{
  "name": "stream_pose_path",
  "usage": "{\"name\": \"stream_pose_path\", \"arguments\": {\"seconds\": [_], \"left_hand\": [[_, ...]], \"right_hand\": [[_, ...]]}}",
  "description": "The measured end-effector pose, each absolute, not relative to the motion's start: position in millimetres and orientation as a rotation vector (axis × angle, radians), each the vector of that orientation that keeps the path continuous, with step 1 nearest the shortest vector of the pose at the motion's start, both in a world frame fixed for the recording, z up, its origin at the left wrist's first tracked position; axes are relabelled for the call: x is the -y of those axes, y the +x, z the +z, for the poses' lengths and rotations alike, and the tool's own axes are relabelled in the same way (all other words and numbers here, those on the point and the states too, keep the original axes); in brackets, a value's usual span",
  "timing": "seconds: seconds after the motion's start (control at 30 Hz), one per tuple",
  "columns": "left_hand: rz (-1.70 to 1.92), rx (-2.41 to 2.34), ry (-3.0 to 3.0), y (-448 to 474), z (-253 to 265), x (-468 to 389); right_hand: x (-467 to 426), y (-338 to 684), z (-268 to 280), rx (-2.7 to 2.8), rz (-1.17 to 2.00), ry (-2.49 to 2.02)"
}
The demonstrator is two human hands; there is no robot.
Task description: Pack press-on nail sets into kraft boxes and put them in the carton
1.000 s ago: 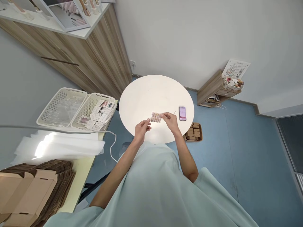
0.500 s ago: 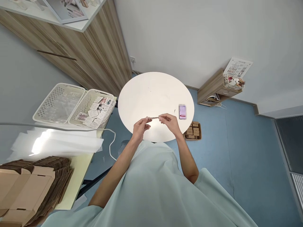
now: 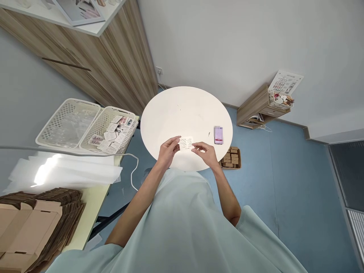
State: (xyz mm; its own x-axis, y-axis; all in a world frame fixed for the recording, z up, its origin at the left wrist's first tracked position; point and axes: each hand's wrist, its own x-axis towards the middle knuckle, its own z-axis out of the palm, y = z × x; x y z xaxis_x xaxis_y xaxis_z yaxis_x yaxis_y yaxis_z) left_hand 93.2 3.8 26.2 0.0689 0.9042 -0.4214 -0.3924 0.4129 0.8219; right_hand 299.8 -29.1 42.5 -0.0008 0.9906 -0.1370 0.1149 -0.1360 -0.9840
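Observation:
A small white card [image 3: 186, 143] with rows of dark print faces up over the near part of the round white table [image 3: 182, 110]. Its left edge is pinched by my left hand [image 3: 168, 151]. At the card's lower right edge, my right hand [image 3: 207, 153] grips it between thumb and fingers. The print is too small to read. To the right of my right hand, a phone [image 3: 218, 135] with a lit, partly blurred screen lies on the table. A small dark object [image 3: 209, 134] rests beside it.
Left, a white basket of printed cards [image 3: 113, 134] stands beside a basket of clear plastic pieces [image 3: 71, 123]. White sheets [image 3: 68, 172] and flattened cardboard boxes [image 3: 36, 227] lie nearer. A carton of small brown boxes [image 3: 231, 157] sits on the floor, right. A wooden cabinet [image 3: 253, 106] stands behind.
The card, seen nearly edge-on before, is now tilted so its printed face shows. Both hands have turned with it, and my right hand sits slightly lower.

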Motion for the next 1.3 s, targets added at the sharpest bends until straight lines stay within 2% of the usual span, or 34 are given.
{"name": "stream_pose_path", "arguments": {"seconds": [0.7,0.83,1.0,1.13,1.3], "left_hand": [[0.969,-1.277,0.762,92.9,12.3,1.2],[1.038,-1.373,0.639,79.6,3.2,3.9],[1.088,-1.430,0.453,58.6,-12.0,6.6],[1.084,-1.417,0.400,42.5,-18.6,3.8],[1.073,-1.442,0.386,21.2,-21.5,-3.1]], "right_hand": [[-3.6,295.4,28.6,1.161,1.126,-1.492],[-12.7,279.1,21.1,1.331,1.017,-1.556],[-20.8,248.4,12.2,1.812,0.833,-1.488],[-29.9,221.6,1.1,2.112,0.817,-1.450],[-40.0,194.8,-13.3,2.170,0.828,-1.502]]}}
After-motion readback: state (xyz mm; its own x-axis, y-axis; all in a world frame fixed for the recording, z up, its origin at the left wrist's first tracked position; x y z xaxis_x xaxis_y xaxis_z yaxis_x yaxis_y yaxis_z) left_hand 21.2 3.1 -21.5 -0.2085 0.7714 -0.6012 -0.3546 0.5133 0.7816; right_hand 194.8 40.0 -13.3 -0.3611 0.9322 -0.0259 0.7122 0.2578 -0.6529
